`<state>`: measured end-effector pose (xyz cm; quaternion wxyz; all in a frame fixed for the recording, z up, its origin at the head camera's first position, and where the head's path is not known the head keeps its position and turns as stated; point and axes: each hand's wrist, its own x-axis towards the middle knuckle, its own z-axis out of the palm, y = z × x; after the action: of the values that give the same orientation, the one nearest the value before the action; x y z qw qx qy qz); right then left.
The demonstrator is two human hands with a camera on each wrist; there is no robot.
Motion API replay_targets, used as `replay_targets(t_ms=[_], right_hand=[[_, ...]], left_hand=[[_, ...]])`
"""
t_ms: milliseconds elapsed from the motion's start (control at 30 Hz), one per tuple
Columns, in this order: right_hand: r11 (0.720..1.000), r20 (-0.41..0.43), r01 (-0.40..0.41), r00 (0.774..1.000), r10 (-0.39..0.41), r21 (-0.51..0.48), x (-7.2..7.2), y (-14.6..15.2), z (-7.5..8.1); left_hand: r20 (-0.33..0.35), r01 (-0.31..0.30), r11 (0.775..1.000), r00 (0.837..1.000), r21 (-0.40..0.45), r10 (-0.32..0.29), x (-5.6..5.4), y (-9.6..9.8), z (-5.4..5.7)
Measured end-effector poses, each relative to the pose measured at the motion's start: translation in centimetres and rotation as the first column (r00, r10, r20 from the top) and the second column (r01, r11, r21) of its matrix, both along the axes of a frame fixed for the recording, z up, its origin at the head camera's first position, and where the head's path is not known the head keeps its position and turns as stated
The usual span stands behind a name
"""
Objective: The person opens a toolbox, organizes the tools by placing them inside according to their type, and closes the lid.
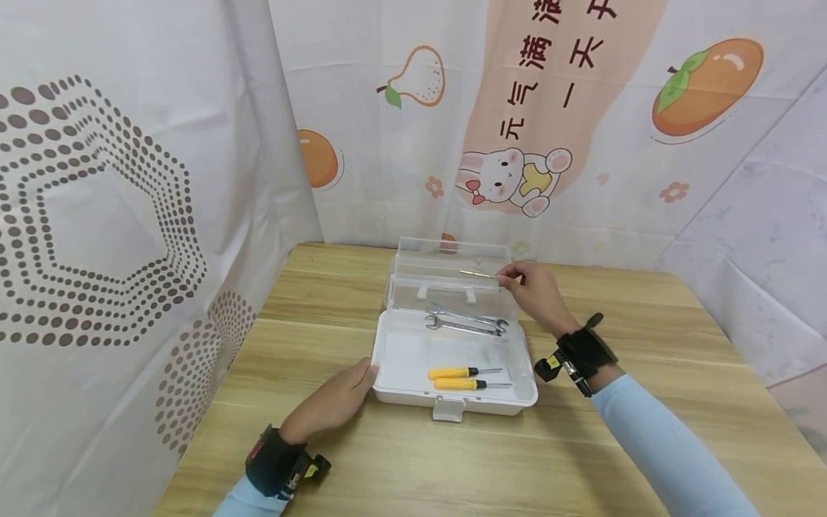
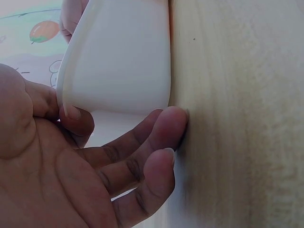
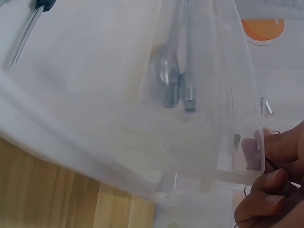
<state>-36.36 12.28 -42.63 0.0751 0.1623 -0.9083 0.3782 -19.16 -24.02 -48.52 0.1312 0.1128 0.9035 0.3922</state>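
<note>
A white toolbox (image 1: pixel 403 345) lies opened on the table. At its front left corner my left hand (image 1: pixel 339 398) holds on, the thumb at the rim and the fingers bent along the outer wall, as the left wrist view shows. Up at the right end of the translucent lid tray (image 1: pixel 413 267), my right hand (image 1: pixel 533 287) pinches a thin gold-coloured rod (image 1: pixel 477 273) that points left; its exact kind is too small to tell. Inside the box are two wrenches (image 1: pixel 461 327), partly behind clear plastic, and two yellow-handled screwdrivers (image 1: pixel 452 373).
A latch (image 1: pixel 449 409) hangs at the toolbox's front edge. The wooden table (image 1: pixel 646 337) extends on both sides. Behind it hangs a printed curtain (image 1: pixel 381 143), with a dotted white cloth (image 1: pixel 97 215) at the left. A small thin piece (image 1: pixel 479 263) shows by the lid tray.
</note>
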Motion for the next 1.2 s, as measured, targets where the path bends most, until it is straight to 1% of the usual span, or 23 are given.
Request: replay_targets(t_ms=[267, 400, 500, 600, 667, 767, 833, 900, 933, 967, 1033, 1100, 1167, 1200], right_hand=[[1.0, 0.049, -0.008, 0.999, 0.007, 0.019, 0.0, -0.2, 0.5], [0.999, 0.123, -0.031, 0.992, 0.029, 0.018, 0.0, -0.3, 1.0], [0.999, 0.19, -0.046, 0.981, 0.046, -0.006, 0.0, -0.4, 1.4], [0.998, 0.233, -0.048, 0.971, 0.054, -0.028, 0.1, -0.4, 1.6], [0.998, 0.235, -0.05, 0.97, 0.054, -0.024, 0.2, -0.2, 1.5], [0.998, 0.21, -0.045, 0.976, 0.052, -0.036, 0.4, 0.5, 1.3], [0.998, 0.194, -0.013, 0.981, 0.026, -0.068, 0.6, 1.5, 1.2], [0.994, 0.182, 0.044, 0.983, -0.024, -0.104, 0.8, 2.8, 1.1], [0.991, 0.174, 0.07, 0.984, -0.05, -0.112, 0.8, 3.6, 1.0], [0.991, 0.17, 0.093, 0.983, -0.075, -0.099, 0.9, 4.5, 0.7], [0.992, 0.178, 0.114, 0.978, -0.105, -0.045, 0.8, 6.4, 0.0], [0.993, 0.187, 0.11, 0.976, -0.115, 0.036, 0.8, 8.5, -1.0], [0.986, 0.207, 0.116, 0.968, -0.14, 0.124, 1.0, 10.8, -2.1], [0.98, 0.222, 0.126, 0.962, -0.158, 0.153, 1.2, 11.8, -2.7]], left_hand=[[-0.009, 0.001, 1.0, 1.0, -0.007, -0.001, 0.0, 0.1, 0.0], [-0.006, -0.005, 1.0, 1.0, -0.006, 0.005, 0.1, 0.1, 0.0], [-0.006, -0.011, 1.0, 1.0, -0.007, 0.011, 0.1, 0.1, 0.0], [-0.009, -0.01, 1.0, 1.0, -0.007, 0.01, 0.2, 0.2, 0.0], [-0.008, -0.008, 1.0, 1.0, -0.008, 0.008, 0.2, 0.2, 0.0], [0.003, -0.007, 1.0, 1.0, -0.016, 0.007, 0.1, 0.2, -0.1], [0.006, 0.001, 1.0, 1.0, -0.017, -0.001, 0.0, 0.2, -0.1], [0.01, 0.009, 1.0, 1.0, -0.008, -0.009, -0.2, 0.3, 0.0], [0.012, 0.01, 1.0, 1.0, 0.0, -0.01, -0.3, 0.3, 0.0], [0.019, 0.01, 1.0, 1.0, 0.011, -0.01, -0.3, 0.3, 0.0], [0.039, 0.0, 0.999, 0.999, 0.038, -0.002, -0.4, 0.2, 0.0], [0.067, -0.019, 0.997, 0.998, 0.077, 0.014, -0.4, 0.1, -0.1], [0.093, -0.032, 0.994, 0.995, 0.106, 0.022, -0.3, 0.0, -0.2], [0.099, -0.035, 0.992, 0.995, 0.118, 0.023, -0.4, 0.0, -0.2]])
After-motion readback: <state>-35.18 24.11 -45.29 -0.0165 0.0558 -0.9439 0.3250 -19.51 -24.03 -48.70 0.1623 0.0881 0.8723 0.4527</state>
